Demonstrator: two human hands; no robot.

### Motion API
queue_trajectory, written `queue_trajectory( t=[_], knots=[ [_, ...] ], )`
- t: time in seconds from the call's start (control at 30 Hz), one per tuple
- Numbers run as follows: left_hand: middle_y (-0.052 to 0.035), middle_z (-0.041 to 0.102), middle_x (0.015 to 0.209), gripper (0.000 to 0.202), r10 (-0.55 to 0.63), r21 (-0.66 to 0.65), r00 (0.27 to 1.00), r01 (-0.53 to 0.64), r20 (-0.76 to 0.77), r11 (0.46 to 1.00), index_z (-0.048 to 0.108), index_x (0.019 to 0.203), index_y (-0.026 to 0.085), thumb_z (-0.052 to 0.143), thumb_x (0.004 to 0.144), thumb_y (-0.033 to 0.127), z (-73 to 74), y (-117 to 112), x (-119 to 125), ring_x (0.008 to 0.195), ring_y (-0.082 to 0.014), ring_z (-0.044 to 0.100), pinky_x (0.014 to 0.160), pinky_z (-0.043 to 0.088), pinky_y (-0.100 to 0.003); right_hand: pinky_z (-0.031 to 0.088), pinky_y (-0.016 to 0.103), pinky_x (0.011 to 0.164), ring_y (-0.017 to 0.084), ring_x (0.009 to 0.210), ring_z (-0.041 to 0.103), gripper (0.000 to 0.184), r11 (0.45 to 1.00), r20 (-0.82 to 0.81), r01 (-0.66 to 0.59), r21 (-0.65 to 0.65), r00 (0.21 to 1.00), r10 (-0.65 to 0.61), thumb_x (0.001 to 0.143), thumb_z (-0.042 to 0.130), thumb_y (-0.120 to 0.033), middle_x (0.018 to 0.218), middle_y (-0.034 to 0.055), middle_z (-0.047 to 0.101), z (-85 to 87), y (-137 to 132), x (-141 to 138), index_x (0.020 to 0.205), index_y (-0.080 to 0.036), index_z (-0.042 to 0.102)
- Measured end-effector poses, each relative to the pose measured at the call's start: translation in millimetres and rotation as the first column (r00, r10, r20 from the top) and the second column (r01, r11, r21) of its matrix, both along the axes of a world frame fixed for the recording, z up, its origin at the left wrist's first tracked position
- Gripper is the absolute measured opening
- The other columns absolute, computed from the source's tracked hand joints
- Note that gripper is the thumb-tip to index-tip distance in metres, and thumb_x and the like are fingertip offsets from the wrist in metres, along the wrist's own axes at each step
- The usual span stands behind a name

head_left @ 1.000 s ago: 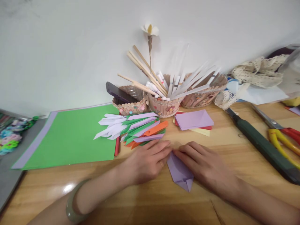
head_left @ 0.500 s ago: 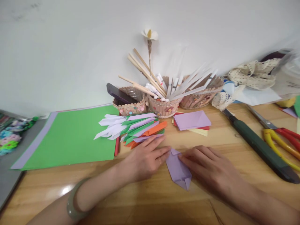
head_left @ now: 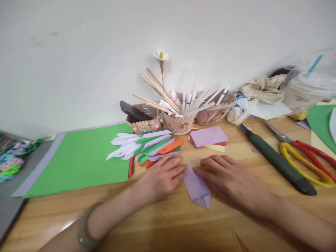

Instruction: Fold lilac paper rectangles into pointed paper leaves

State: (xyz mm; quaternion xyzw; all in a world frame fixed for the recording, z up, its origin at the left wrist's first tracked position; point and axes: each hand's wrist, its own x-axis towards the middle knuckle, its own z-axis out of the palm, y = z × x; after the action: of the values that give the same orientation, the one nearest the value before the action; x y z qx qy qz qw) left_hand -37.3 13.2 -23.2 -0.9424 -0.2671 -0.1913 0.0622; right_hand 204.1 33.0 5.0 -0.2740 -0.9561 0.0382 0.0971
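Note:
A folded piece of purple paper [head_left: 196, 187] lies on the wooden table between my hands, with pointed ends and a small folded flap at its near end. My left hand [head_left: 164, 176] reaches in from the left, its fingers stretched and apart. One fingertip of it touches the paper's upper left edge. On the other side, my right hand [head_left: 227, 175] has bent fingers, the fingertips pressed on the upper right edge of the paper. Its thumb is mostly hidden. Just beyond my left hand lies a pile of folded paper strips [head_left: 147, 145] in white, green, purple and orange.
A stack of purple, red and yellow paper [head_left: 208, 136] lies behind my hands. Decorated baskets [head_left: 180, 124] with sticks and pens stand against the wall. Green sheets [head_left: 86, 157] spread at left. To the right are a dark green-handled tool [head_left: 280, 162] and scissors [head_left: 296, 147].
The view has shifted, so the things at right sit further left in it and a lidded cup shows more. The flap at the paper's far end now looks flattened under my right fingers.

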Motion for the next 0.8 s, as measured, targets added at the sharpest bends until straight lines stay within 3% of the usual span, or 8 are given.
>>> queue_trajectory(
  t=[0.13, 0.2, 0.27, 0.33, 0.47, 0.57, 0.67, 0.8],
  knots=[
    [-0.0102, 0.067, 0.107, 0.026, 0.041, 0.021, 0.999, -0.042, 0.022, 0.999, 0.064, 0.105, 0.010, 0.046, 0.087, 0.010, 3.3, -5, 5, 0.109, -0.0252, 0.056, 0.104, 0.034, -0.049, 0.047, 0.037, 0.069, 0.022, 0.083, 0.056, 0.024, 0.996, -0.083, 0.068, 0.063, 0.995, -0.063, 0.091, 0.042, -0.016, 0.091, 0.0095, 0.062, 8.5, -15, 3, 0.097, -0.017, 0.065],
    [-0.0104, 0.069, 0.095, 0.022, 0.049, 0.046, 0.998, -0.051, 0.046, 0.998, 0.066, 0.098, 0.009, 0.047, 0.087, 0.011, 7.3, -8, 8, 0.098, -0.0241, 0.059, 0.101, 0.037, -0.048, 0.049, 0.038, 0.069, 0.022, 0.083, 0.059, 0.026, 0.996, -0.085, 0.030, 0.083, 0.996, -0.023, 0.092, 0.041, -0.019, 0.094, 0.0099, 0.065, 8.0, -25, -3, 0.105, -0.015, 0.063],
    [-0.0089, 0.068, 0.084, 0.022, 0.040, 0.031, 0.996, -0.042, 0.078, 0.999, 0.067, 0.093, 0.009, 0.046, 0.087, 0.012, 11.5, -9, 10, 0.090, -0.0227, 0.059, 0.097, 0.041, -0.046, 0.050, 0.041, 0.078, 0.023, 0.090, 0.061, 0.028, 0.997, -0.074, -0.003, 0.075, 0.997, 0.008, 0.094, 0.042, -0.026, 0.098, 0.0083, 0.067, 3.8, -29, -7, 0.112, -0.015, 0.061],
    [-0.0070, 0.067, 0.079, 0.023, 0.026, -0.017, 0.991, -0.024, 0.131, 1.000, 0.067, 0.093, 0.010, 0.044, 0.088, 0.012, 14.2, -8, 10, 0.086, -0.0207, 0.059, 0.090, 0.046, -0.041, 0.051, 0.041, 0.082, 0.022, 0.094, 0.062, 0.027, 0.997, -0.078, 0.000, 0.078, 0.997, 0.006, 0.095, 0.042, -0.024, 0.100, 0.0077, 0.069, -1.4, -26, -6, 0.105, -0.015, 0.064],
    [-0.0047, 0.068, 0.080, 0.025, 0.029, -0.099, 0.980, -0.009, 0.197, 0.995, 0.067, 0.091, 0.015, 0.043, 0.091, 0.013, 14.0, -4, 9, 0.086, -0.0181, 0.058, 0.079, 0.050, -0.032, 0.051, 0.036, 0.091, 0.020, 0.107, 0.060, 0.032, 0.987, -0.090, -0.131, 0.088, 0.986, 0.139, 0.097, 0.036, -0.016, 0.110, 0.0068, 0.069, -4.9, -6, 8, 0.106, -0.013, 0.066],
    [-0.0026, 0.070, 0.091, 0.024, 0.014, -0.036, 0.975, -0.006, 0.223, 0.999, 0.067, 0.091, 0.017, 0.043, 0.095, 0.016, 11.6, -2, 9, 0.095, -0.0170, 0.059, 0.090, 0.048, -0.033, 0.052, 0.035, 0.092, 0.019, 0.109, 0.060, 0.032, 0.981, -0.098, -0.180, 0.069, 0.978, 0.187, 0.098, 0.036, -0.016, 0.111, 0.0073, 0.069, -2.6, 4, 13, 0.109, -0.012, 0.065],
    [-0.0005, 0.070, 0.103, 0.027, -0.110, 0.065, 0.978, 0.100, 0.178, 0.993, 0.066, 0.096, 0.017, 0.040, 0.097, 0.012, 8.5, -2, 7, 0.108, -0.0163, 0.057, 0.104, 0.038, -0.037, 0.054, 0.037, 0.090, 0.021, 0.106, 0.062, 0.028, 0.990, -0.136, -0.141, 0.031, 0.980, 0.143, 0.096, 0.040, -0.019, 0.108, 0.0095, 0.069, -1.2, 5, 9, 0.102, -0.012, 0.067],
    [-0.0039, 0.070, 0.104, 0.023, -0.135, 0.116, 0.990, 0.129, 0.044, 0.985, 0.066, 0.098, 0.015, 0.043, 0.095, 0.011, 3.7, -2, 4, 0.109, -0.0174, 0.058, 0.106, 0.037, -0.040, 0.054, 0.037, 0.087, 0.020, 0.102, 0.063, 0.023, 0.997, -0.165, -0.071, -0.022, 0.984, 0.067, 0.094, 0.045, -0.018, 0.106, 0.0092, 0.069, -1.5, 1, 3, 0.096, -0.015, 0.068]
  ],
)
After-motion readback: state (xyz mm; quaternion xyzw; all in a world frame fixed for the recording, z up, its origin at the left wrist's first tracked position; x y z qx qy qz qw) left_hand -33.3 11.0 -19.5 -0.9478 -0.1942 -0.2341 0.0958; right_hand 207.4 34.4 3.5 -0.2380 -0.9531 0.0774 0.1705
